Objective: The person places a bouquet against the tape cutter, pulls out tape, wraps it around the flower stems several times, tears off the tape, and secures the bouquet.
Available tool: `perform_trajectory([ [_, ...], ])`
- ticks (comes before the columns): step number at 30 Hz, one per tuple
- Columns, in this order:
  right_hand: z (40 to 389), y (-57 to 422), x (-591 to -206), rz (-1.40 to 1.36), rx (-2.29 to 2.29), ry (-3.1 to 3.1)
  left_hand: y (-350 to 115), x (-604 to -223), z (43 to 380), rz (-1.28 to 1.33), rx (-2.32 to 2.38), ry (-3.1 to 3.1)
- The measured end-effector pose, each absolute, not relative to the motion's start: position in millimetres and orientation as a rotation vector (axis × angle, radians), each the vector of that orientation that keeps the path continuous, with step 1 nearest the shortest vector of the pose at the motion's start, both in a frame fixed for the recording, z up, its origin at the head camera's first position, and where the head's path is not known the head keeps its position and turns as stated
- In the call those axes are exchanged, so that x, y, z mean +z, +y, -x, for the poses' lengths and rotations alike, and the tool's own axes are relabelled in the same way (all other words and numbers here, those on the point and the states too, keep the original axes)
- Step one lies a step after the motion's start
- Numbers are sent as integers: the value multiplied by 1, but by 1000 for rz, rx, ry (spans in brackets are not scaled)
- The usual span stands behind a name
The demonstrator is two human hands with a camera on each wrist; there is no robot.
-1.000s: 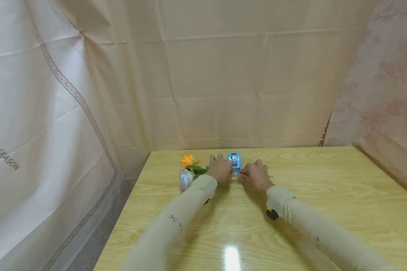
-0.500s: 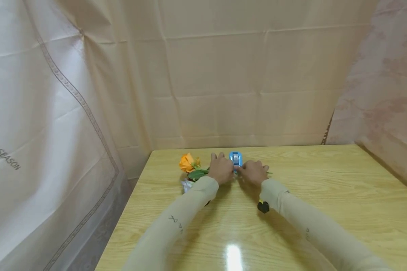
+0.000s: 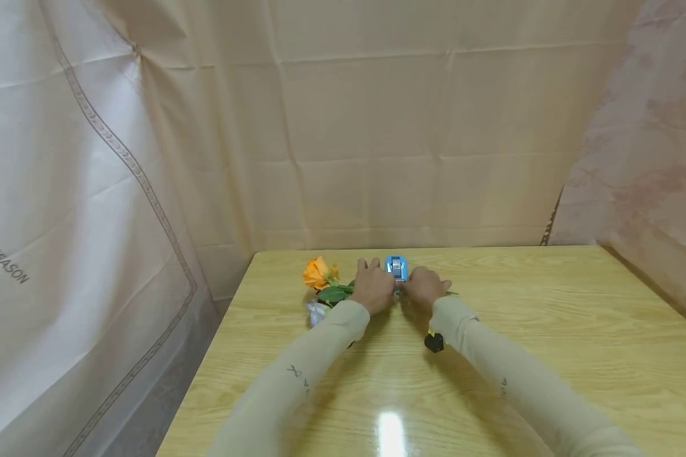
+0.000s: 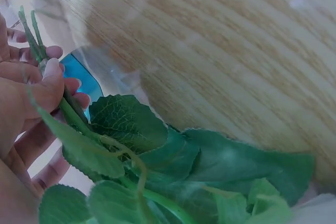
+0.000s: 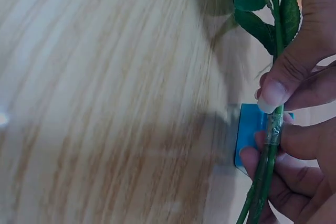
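Note:
My left hand (image 3: 373, 289) pinches a bundle of green flower stems (image 4: 73, 116) between thumb and fingers. Just to its right, my right hand (image 3: 425, 289) pinches the same stems where clear tape (image 5: 274, 129) is wrapped around them. Leftward from the hands lie the flower heads: an orange rose (image 3: 317, 273) and a pale whitish flower (image 3: 317, 312), the latter partly covered by the left sleeve. Green leaves (image 4: 128, 124) fill the lower left wrist view. A blue tape dispenser (image 3: 397, 266) stands directly behind the stems, its front edge hidden by the fingers.
The wood-grain table (image 3: 520, 304) extends to both sides and toward the body. A beige cloth (image 3: 366, 127) hangs along its back edge, with a printed white cloth (image 3: 63, 222) at the left.
My right hand has shifted left toward the left hand, and its fingers have turned around the stems. The flower bundle has rolled, with the pale flower now lower and more covered by the sleeve.

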State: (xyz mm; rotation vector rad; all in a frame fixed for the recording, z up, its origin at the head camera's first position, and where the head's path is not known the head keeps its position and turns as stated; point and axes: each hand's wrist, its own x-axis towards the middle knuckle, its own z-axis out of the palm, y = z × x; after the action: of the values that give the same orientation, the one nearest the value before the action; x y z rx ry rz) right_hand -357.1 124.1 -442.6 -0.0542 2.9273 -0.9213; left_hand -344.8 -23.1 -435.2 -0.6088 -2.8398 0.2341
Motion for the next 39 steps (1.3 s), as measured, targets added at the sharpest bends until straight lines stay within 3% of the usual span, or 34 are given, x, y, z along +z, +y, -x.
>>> perform_trajectory([
  [9,363,132,-452,152,-949,2865,-21,-443,342,621,243,-2867],
  [22,356,141,-447,82,-1303,2573,-25,-438,334,715,208,-2806],
  [39,346,140,-444,185,-1276,2557,-28,-435,322,805,239,-2672],
])
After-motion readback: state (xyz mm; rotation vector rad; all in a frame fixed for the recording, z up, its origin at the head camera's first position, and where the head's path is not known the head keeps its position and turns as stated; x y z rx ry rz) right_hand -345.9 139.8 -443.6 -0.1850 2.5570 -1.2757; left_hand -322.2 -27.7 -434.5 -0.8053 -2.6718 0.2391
